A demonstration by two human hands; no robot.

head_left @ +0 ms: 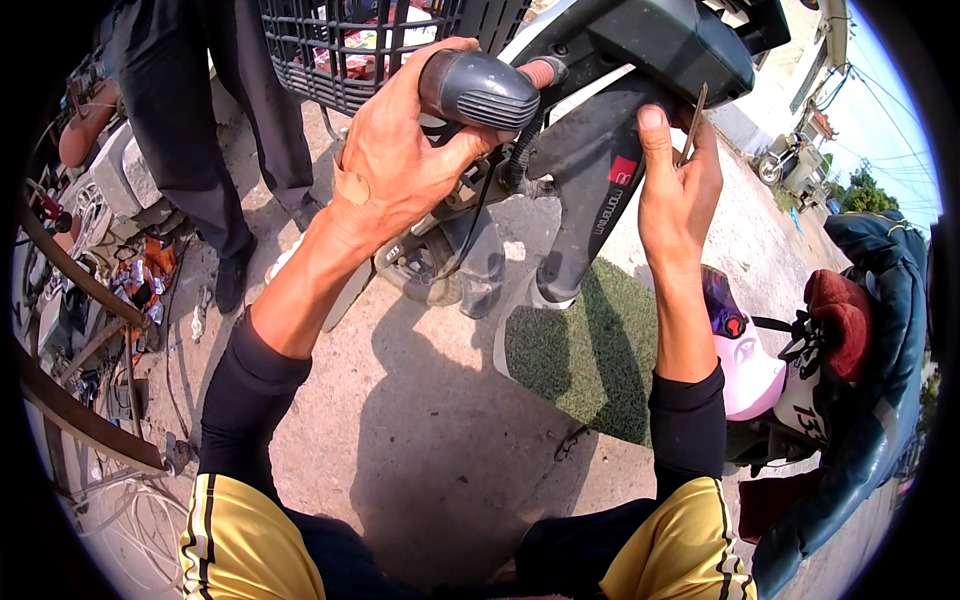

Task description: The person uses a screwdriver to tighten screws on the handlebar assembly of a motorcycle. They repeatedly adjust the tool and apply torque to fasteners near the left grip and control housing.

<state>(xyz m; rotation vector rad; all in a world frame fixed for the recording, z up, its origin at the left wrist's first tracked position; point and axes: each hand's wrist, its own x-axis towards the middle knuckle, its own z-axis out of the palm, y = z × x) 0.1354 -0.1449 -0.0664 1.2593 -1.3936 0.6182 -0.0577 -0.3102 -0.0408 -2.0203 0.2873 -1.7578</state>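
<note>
My left hand is wrapped round a dark grey rounded plastic piece with a ridged end. I cannot tell its exact kind. A reddish-brown ribbed sleeve sits just beyond it, on the electric scooter. Between the thumb and fingers of my right hand stands a thin brownish pointed strip, its lower part hidden. That hand is beside the scooter's dark front panel and below its black handlebar cover.
A black basket is at the scooter's front, above its small wheel. Green matting covers the footboard. A person in dark trousers stands at left, near scrap and a rusty metal bar. A pink helmet lies at right.
</note>
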